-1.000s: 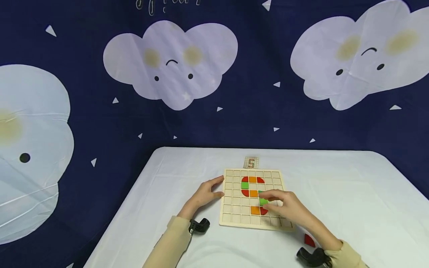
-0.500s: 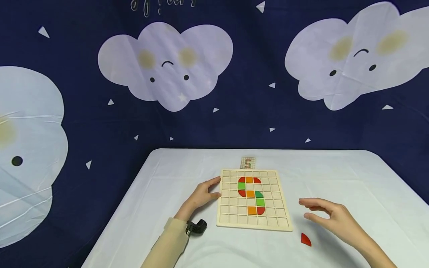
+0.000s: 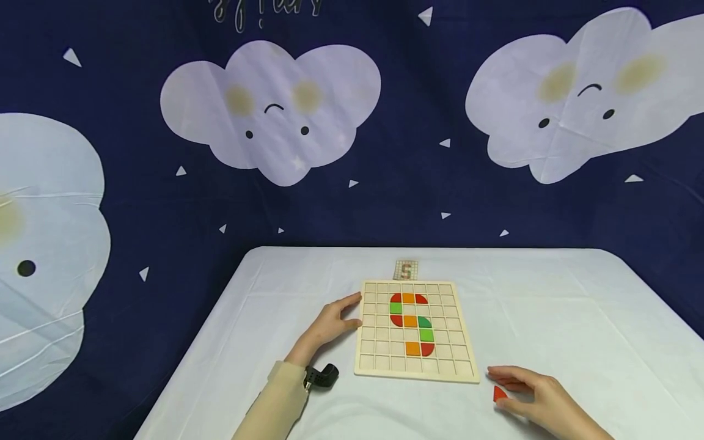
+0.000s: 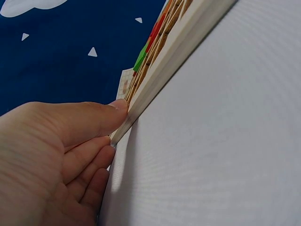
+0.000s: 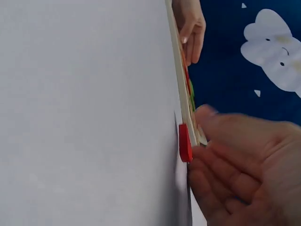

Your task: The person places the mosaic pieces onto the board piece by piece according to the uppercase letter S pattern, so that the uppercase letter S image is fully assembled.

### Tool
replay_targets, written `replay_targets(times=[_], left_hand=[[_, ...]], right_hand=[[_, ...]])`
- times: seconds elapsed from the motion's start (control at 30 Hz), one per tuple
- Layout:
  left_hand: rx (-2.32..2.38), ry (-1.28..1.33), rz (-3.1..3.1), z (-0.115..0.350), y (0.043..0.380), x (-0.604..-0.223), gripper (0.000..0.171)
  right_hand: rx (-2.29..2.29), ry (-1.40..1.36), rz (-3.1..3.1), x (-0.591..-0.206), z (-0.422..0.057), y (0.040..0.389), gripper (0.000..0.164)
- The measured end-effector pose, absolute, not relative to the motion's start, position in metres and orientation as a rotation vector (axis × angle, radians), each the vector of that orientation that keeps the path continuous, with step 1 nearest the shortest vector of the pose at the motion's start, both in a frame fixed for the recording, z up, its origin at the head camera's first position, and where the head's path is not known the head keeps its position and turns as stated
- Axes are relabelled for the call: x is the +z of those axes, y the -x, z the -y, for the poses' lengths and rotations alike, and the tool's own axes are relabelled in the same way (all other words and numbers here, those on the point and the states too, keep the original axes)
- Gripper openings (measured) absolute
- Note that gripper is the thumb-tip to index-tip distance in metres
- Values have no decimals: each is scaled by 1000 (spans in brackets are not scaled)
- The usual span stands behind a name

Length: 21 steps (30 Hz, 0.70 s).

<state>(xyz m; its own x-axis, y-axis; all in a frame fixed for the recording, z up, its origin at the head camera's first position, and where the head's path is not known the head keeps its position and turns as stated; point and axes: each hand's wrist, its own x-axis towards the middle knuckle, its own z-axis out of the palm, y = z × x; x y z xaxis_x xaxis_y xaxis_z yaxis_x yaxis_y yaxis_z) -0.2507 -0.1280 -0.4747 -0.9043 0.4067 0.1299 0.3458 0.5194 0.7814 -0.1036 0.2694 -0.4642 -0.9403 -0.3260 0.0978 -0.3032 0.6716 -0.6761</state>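
Observation:
My left hand [image 3: 328, 322] rests against the left edge of a wooden grid board [image 3: 459, 343], its index finger and thumb spread along the rim. In the left wrist view the thumb [image 4: 106, 117] lies at the board's edge. A red quarter-round tile [image 3: 498, 394] lies on the white table off the board's near right corner. Around that tile is my right hand [image 3: 541, 398], thumb and fingers apart. The right wrist view has the red tile [image 5: 185, 143] right by the fingertips. Red, orange and green tiles on the board form an S-like shape.
A small card [image 3: 406, 270] printed with an S on a grid lies behind the board. The white-covered table [image 3: 555, 299] ends at a dark blue backdrop [image 3: 412, 214] with clouds. A black wrist device [image 3: 323, 376] sits on the left forearm.
My right hand has left the board, swung out to the right, then come down and forward to the red quarter-round tile. The left hand has stayed at the board's edge.

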Motion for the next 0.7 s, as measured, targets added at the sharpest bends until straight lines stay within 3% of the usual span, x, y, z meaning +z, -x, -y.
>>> replay_targets(times=[0.33, 0.7], left_hand=[[1348, -670, -2688, 129, 252, -476, 62], [1344, -663, -2679, 128, 252, -478, 63]], right_hand=[[-1178, 1050, -3083, -484, -269, 102, 44], [-1198, 902, -3186, -466, -264, 120, 44]])
